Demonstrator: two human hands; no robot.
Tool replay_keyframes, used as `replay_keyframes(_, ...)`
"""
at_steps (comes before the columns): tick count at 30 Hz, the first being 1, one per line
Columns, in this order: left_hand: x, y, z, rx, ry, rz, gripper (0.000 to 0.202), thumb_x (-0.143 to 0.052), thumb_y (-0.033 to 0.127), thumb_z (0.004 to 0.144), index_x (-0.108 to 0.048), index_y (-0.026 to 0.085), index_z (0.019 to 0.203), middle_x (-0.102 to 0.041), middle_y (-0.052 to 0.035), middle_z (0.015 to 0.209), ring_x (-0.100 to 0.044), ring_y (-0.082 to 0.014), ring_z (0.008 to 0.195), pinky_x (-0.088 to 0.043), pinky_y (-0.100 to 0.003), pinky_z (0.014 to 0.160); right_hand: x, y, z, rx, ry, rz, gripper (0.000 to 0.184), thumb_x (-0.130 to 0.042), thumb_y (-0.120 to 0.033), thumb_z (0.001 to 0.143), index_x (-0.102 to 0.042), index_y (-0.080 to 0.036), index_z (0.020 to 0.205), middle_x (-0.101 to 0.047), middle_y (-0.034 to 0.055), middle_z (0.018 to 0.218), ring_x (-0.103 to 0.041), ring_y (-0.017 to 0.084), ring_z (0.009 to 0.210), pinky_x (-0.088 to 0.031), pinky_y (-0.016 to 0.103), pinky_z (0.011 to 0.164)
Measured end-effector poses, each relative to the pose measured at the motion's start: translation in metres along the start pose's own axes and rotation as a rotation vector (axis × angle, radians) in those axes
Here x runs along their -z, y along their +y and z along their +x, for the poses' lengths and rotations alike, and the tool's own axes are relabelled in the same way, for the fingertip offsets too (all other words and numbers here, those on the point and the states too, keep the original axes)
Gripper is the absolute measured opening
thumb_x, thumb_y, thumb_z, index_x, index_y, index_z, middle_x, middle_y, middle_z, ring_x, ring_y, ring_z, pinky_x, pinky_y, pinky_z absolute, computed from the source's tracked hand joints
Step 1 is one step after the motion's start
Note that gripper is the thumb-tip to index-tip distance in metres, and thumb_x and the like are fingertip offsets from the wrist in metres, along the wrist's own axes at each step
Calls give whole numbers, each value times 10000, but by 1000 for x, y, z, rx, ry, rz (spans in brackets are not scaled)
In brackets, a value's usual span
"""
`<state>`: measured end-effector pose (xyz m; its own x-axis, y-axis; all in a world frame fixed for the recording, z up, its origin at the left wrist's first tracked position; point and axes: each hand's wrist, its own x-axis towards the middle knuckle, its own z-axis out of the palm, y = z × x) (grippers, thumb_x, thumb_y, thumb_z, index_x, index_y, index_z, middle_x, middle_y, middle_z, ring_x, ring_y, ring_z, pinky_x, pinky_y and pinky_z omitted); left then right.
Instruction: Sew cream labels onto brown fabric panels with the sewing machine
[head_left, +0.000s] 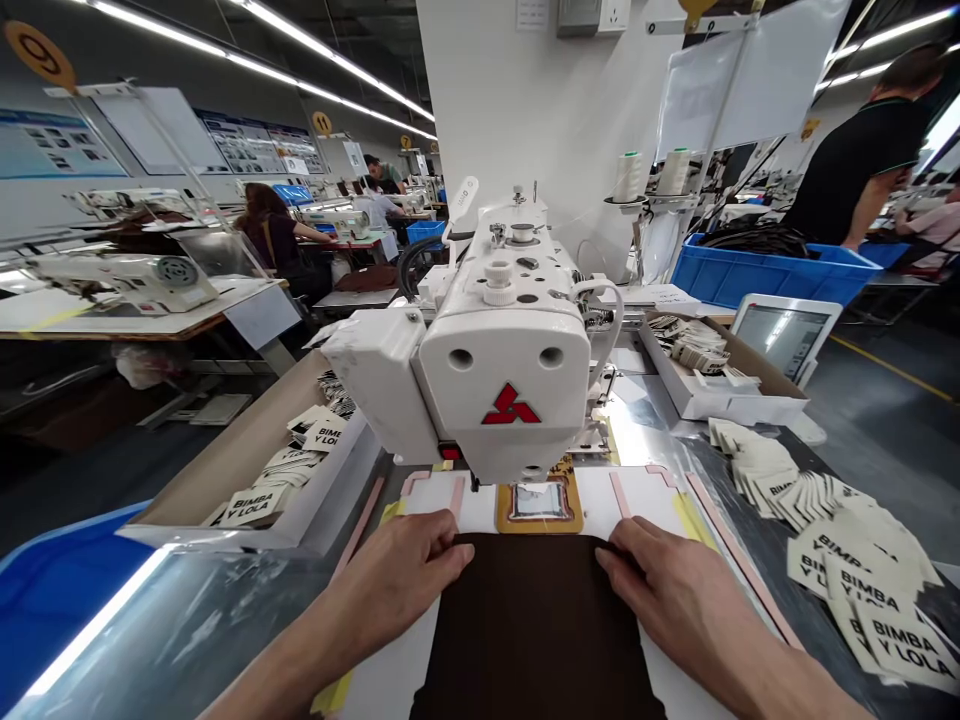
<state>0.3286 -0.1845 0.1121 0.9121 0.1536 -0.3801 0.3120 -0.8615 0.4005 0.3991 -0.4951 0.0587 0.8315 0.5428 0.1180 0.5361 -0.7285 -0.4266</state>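
Brown panel [541,630], just before the amber frame [576,512], is pinched at its far corners by our left hand [397,570] and right hand [671,575]; we should keep that edge square.

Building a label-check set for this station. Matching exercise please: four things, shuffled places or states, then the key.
Things
1. dark brown piece
2. red emblem
3. thread cones
4. screen

Places or states
A. upright on a stand
B. tilted back, beside a white carton
C. held near its far corners by the left hand and right hand
D. on the front of the white machine

Pairs: 1-C, 2-D, 3-A, 4-B
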Motion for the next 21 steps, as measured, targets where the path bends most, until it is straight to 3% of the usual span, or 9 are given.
replay_keyframes(16, 3, 4, -1, -24, 19, 29, 404, -518, 530, 934, -372, 224, 714, -456, 29, 650, -419, -160, 623, -241, -307, 590, 10, -5, 4, -31, -73, -48, 187, -505, -299, 1055, -507, -247, 876, -682, 11, 822, -683, 246, 697, -320, 327, 577)
replay_keyframes(21, 3, 3, 0, -21, 19, 35, 417, -508, 557, 925, -371, 226, 712, -469, 16, 669, -436, -171, 639, -259, -305, 597, 12, -6, 4, -4, -61, -64, 189, -494, -290, 1069, -517, -243, 888, -663, 4, 780, -642, 216, 626, -311, 312, 548)
